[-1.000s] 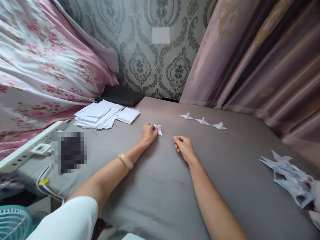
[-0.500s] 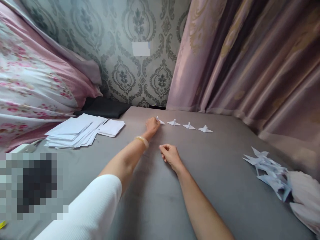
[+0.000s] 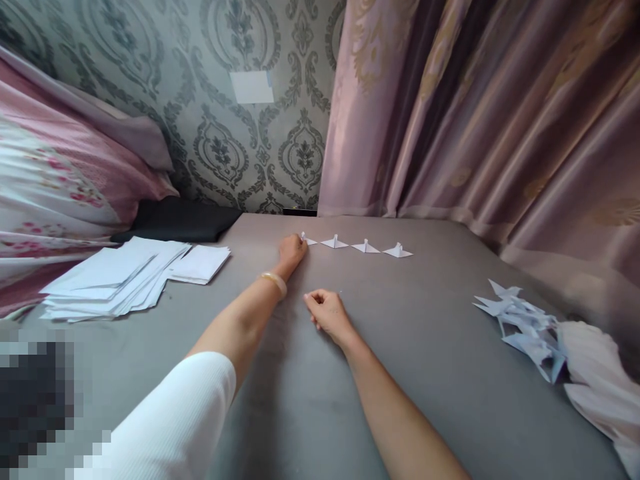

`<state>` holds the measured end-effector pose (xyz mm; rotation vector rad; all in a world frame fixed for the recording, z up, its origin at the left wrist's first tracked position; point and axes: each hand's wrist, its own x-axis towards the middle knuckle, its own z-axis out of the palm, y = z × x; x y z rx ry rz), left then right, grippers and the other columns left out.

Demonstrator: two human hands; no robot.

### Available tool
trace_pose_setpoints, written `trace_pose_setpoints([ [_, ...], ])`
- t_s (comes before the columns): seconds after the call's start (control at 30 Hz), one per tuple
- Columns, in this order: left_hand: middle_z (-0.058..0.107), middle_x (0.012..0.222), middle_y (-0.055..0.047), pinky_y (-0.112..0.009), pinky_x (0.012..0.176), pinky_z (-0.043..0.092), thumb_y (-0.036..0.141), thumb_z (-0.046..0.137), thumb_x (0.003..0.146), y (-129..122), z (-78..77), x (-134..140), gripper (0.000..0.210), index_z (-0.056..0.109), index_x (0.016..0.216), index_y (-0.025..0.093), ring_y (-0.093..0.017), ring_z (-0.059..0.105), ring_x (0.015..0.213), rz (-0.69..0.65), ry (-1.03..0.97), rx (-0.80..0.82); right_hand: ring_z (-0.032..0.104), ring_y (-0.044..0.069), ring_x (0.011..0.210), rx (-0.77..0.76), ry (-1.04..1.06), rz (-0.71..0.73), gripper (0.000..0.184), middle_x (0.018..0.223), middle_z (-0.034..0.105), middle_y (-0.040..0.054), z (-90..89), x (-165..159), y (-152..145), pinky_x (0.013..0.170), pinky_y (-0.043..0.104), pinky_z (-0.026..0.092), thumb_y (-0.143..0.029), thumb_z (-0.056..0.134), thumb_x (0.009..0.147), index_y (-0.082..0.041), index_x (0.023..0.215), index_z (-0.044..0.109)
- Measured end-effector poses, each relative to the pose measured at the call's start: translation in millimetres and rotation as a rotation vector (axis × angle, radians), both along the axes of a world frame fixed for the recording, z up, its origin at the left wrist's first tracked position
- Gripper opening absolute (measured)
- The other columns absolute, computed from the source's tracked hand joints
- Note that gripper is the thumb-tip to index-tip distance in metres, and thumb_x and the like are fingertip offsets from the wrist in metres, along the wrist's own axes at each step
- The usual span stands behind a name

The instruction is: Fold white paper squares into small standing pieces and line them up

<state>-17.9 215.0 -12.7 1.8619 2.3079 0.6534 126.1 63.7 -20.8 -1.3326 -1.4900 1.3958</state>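
My left hand [image 3: 293,251], with a bracelet at the wrist, reaches to the far part of the grey surface. Its fingers are closed at the left end of a small folded white paper piece [image 3: 309,240], partly hidden by them. To the right, in a row, stand three similar folded pieces: one closest [image 3: 335,243], one in the middle [image 3: 365,247] and one at the end [image 3: 399,251]. Each has flat pointed sides and a raised middle. Nearer to me, my right hand [image 3: 330,313] rests with fingers curled in and thumb against the index finger; nothing shows in it.
A stack of white paper sheets [image 3: 110,277] and a smaller pile [image 3: 201,263] lie at left, before a folded black cloth [image 3: 183,220]. Folded paper shapes [image 3: 530,327] are heaped at right beside a whitish bundle [image 3: 595,373]. Curtains [image 3: 425,120] border the grey surface [image 3: 420,333].
The view has shifted slightly to the right, so things sit further left in it. My left hand stays at the leftmost folded paper piece; my right hand keeps its curled pose.
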Motion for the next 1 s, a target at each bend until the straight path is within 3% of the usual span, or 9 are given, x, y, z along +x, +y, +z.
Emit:
trace_pose_setpoints([
  [0.43,0.069,0.093,-0.016,-0.035,0.082,0.042,0.041,0.054,0.083,0,-7.1,-4,0.031,0.068,0.087,0.013,-0.028,0.062,0.095,0.011,-0.092,0.096,0.046,0.006,0.038,0.006,-0.042,0.007,0.018,0.056,0.05,-0.004,0.0,-1,1,0.031,0.016,0.032,-0.031,0.051,0.084,-0.016,0.075,0.057],
  [0.63,0.069,0.093,-0.013,-0.029,0.076,0.045,0.037,0.056,0.081,-8,-12.8,-14,0.031,0.065,0.095,0.011,-0.023,0.064,0.088,0.038,-0.224,0.112,0.048,0.007,0.04,0.034,-0.069,0.019,0.018,0.055,0.05,-0.0039,4.3,0,1,0.032,0.016,0.033,-0.029,0.05,0.085,-0.016,0.074,0.056],
  [0.83,0.07,0.082,-0.009,-0.026,0.066,0.046,0.027,0.05,0.078,-55,-4.8,-44,0.026,0.067,0.091,0.011,-0.018,0.064,0.073,-0.035,-0.319,0.063,0.043,0.006,0.035,0.075,-0.121,0.033,0.018,0.051,0.05,-0.0046,3.4,1,-1,0.033,0.017,0.031,-0.03,0.052,0.085,-0.016,0.074,0.058],
  [1.0,0.069,0.069,-0.003,-0.026,0.062,0.046,0.035,0.056,0.072,-112,13.3,-80,0.025,0.07,0.077,0.015,-0.018,0.061,0.065,-0.167,-0.341,0.048,0.049,0.006,0.041,0.128,-0.177,0.042,0.018,0.058,0.055,-0.0021,3.6,1,-5,0.036,0.016,0.035,-0.03,0.051,0.085,-0.016,0.078,0.06],
])
